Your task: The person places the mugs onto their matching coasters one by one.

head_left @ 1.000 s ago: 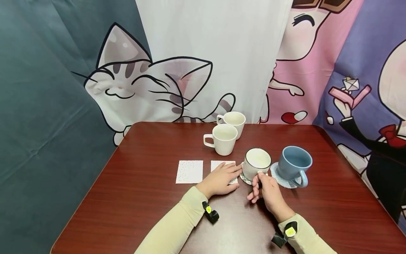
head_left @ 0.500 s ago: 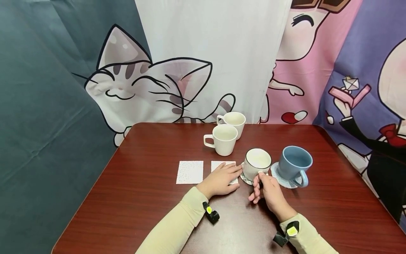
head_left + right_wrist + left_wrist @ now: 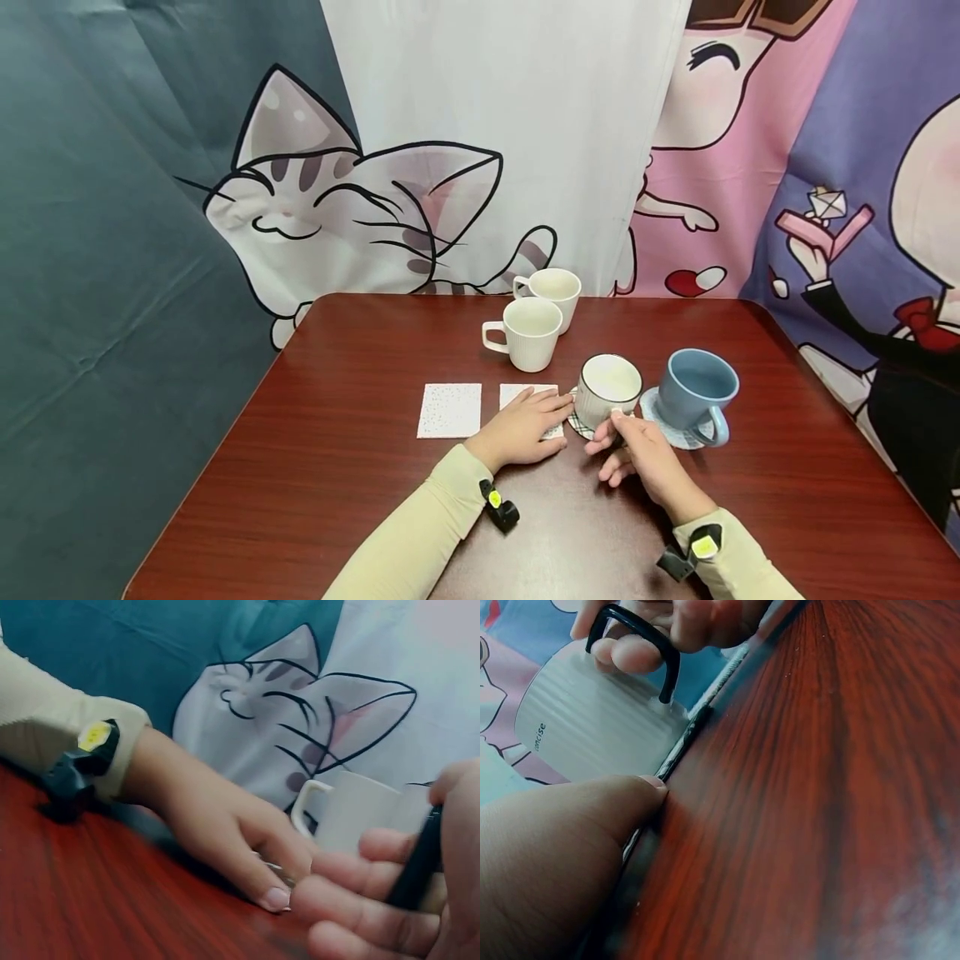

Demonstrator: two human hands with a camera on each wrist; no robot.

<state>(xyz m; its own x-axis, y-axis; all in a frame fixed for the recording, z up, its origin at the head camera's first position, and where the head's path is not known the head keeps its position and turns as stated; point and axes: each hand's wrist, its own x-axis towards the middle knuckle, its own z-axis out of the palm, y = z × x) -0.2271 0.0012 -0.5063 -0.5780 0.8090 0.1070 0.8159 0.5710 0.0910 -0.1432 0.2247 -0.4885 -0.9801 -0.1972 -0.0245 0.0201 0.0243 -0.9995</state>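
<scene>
My left hand (image 3: 527, 425) lies flat on a speckled white square coaster (image 3: 517, 392), its fingertips reaching the edge of the round checked coaster (image 3: 581, 427) beside it. On that round coaster stands a ribbed white mug (image 3: 596, 406) with a dark rim, its black-edged handle (image 3: 673, 669) facing me. My right hand (image 3: 651, 458) holds this handle loosely, with fingertips showing in the loop in the left wrist view and the other fingers spread. A blue mug (image 3: 686, 404) sits on a pale round coaster (image 3: 660, 425) just right of the hand.
Two white ribbed mugs, a nearer one (image 3: 531, 340) and a farther one (image 3: 564, 293), stand toward the back. Another speckled square coaster (image 3: 448, 410) lies left of my left hand. A cartoon-printed curtain (image 3: 465, 75) hangs behind the brown table (image 3: 360, 358).
My right hand's fingers have loosened and spread at the mug's handle, and its wrist has shifted slightly right. The left hand and the mugs have stayed in place.
</scene>
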